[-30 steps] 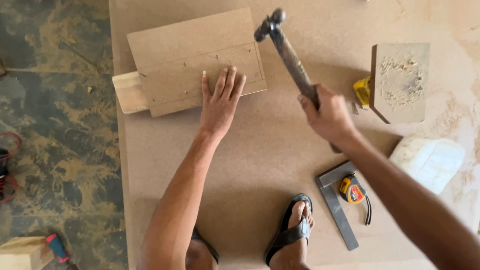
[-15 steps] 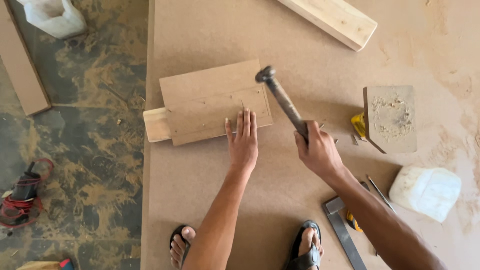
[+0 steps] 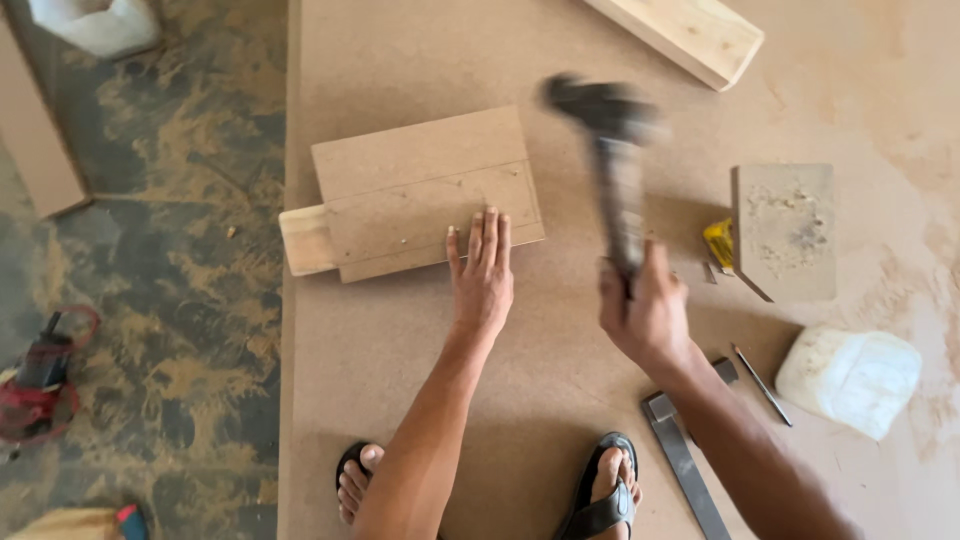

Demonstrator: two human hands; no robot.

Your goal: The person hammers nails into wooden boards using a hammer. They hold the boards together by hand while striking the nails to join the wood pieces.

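Head view, looking straight down at a big brown fibreboard sheet [image 3: 420, 400] that fills most of the frame.

Left hand [image 3: 482, 275], centre of frame: open, flat, fingers together & stretched out, fingertips pressing on the lower right edge of the board piece [image 3: 425, 190]. That piece sits upper-centre-left: two brown panels w/ a seam across, lying on a pale wood block [image 3: 305, 240] that sticks out at its left end, right at the sheet's left edge.

Right hand [image 3: 645, 315], just right of centre: closed in a fist round the handle of a hammer [image 3: 612, 160]. Hammer is raised, heavily motion-blurred, dark head at upper centre, to the right of the board piece & not touching it.

Around them:
- Pale timber length [image 3: 690, 35], top right, lying at an angle.
- Square board offcut w/ sawdust on it [image 3: 785, 230], right side; small yellow object [image 3: 718, 243] just beside its left edge, can't tell what it is.
- White plastic lump [image 3: 850, 375], lower right.
- Thin dark pencil-like stick [image 3: 762, 372] just left of that.
- Metal square [image 3: 685, 465], lower centre-right, partly under the right forearm.
- Two feet in dark sandals [image 3: 605, 495] at bottom edge, on the sheet.
- Left of the sheet: stained floor [image 3: 150, 300] w/ sawdust, red-and-black tool [image 3: 40, 385] at left edge, white container [image 3: 95, 22] top left.
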